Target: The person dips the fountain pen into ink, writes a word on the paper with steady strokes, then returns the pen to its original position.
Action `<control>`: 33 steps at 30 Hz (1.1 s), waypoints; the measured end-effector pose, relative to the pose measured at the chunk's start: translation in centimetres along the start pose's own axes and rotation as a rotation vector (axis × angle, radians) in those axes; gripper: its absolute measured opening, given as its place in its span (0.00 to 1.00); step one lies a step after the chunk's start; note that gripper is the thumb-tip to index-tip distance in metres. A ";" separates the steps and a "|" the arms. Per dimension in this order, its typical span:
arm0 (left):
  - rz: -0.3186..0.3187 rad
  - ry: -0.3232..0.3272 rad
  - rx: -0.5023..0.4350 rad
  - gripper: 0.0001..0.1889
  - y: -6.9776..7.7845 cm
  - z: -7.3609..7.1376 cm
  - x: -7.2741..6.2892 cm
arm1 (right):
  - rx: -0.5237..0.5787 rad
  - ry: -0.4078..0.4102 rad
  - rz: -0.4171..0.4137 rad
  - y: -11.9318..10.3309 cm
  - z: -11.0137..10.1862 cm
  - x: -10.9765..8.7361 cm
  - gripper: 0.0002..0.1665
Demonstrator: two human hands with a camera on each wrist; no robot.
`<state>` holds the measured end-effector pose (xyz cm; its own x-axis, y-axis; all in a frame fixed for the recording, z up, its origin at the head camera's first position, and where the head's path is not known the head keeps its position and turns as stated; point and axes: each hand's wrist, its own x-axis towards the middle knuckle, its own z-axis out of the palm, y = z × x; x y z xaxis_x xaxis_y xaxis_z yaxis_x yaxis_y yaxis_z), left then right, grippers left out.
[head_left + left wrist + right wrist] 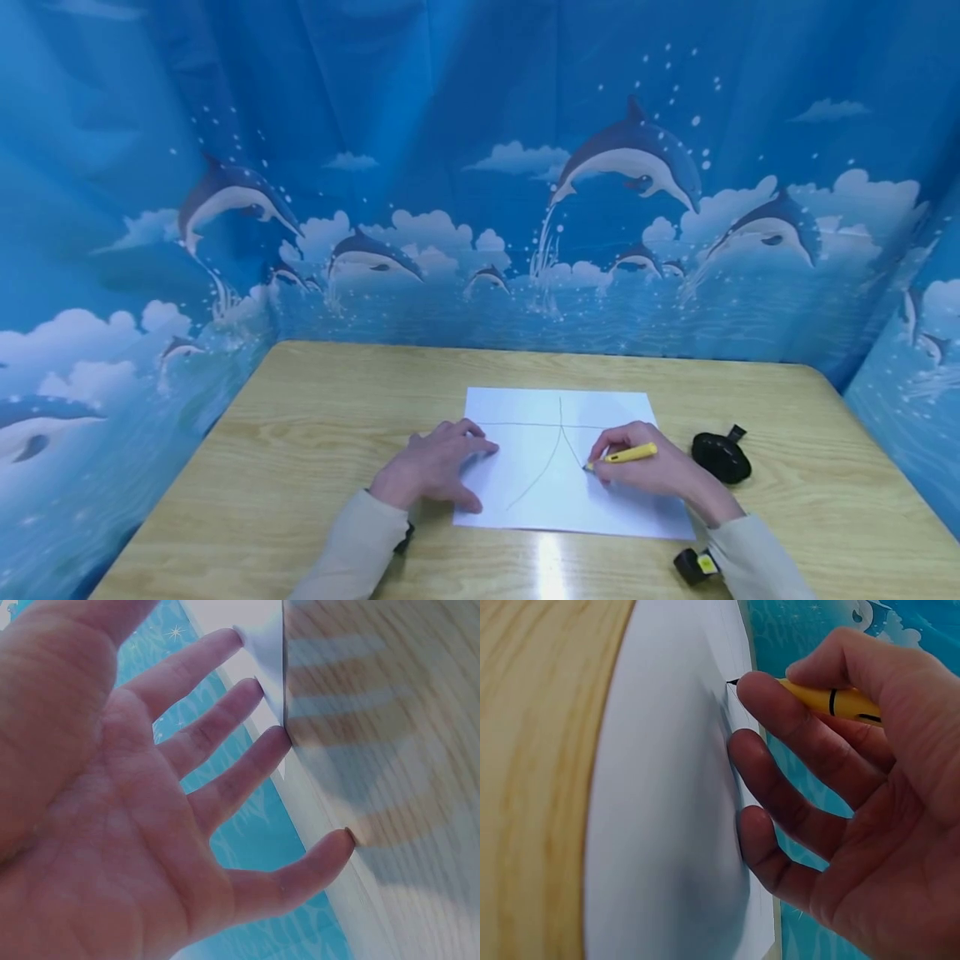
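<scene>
A white sheet of paper (525,475) lies on the wooden table, bearing a thin horizontal line, a short vertical line and two strokes that spread downward from their crossing. My right hand (645,467) pinches a yellow pen (633,453) between thumb and fingers. Its dark tip meets the paper at the lower end of the right-hand stroke. In the right wrist view the pen (844,703) slants past the index finger, the other fingers bent beside the sheet. My left hand (435,467) rests at the sheet's left edge, fingers spread, with fingertips (276,739) on paper and table.
A black rounded object (721,457) with a small tab sits on the table (337,392) right of the paper. By the right sleeve is a small black item with a yellow label (707,564). A blue dolphin-print curtain (450,183) hangs behind the table.
</scene>
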<state>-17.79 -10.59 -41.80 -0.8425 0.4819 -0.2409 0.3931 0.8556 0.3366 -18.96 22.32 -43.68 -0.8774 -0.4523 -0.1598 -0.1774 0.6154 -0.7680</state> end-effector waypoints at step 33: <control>-0.009 -0.010 0.006 0.41 0.0 -0.1 -0.1 | 0.036 -0.104 -0.045 0.6 -0.5 -1.9 0.05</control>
<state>-17.73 -10.64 -41.70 -0.8422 0.4763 -0.2528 0.3881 0.8609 0.3291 -17.60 23.86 -43.54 -0.8175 -0.5448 -0.1870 -0.1974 0.5700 -0.7976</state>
